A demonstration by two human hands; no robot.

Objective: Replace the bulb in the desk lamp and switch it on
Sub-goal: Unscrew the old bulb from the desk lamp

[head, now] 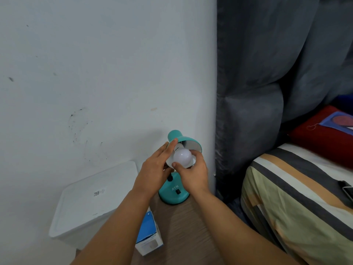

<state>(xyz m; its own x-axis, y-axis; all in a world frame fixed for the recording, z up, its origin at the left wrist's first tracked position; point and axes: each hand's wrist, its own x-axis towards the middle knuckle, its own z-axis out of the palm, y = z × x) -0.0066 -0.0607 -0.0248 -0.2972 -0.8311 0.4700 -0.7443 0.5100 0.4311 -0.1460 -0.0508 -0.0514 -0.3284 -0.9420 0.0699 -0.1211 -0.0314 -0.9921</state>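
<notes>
A small teal desk lamp stands on a wooden bedside surface, its round base carrying a black switch. Its shade is tilted toward me. A white bulb sits at the mouth of the shade, its neck reaching inside; whether it is seated in the socket is hidden. My right hand grips the bulb from below and the right with thumb and fingers. My left hand rests on the left side of the shade, fingers stretched along its rim.
A blue and white bulb box lies on the wooden surface near my left forearm. A white lidded bin stands to the left against the wall. On the right are a grey padded headboard and a bed with striped bedding.
</notes>
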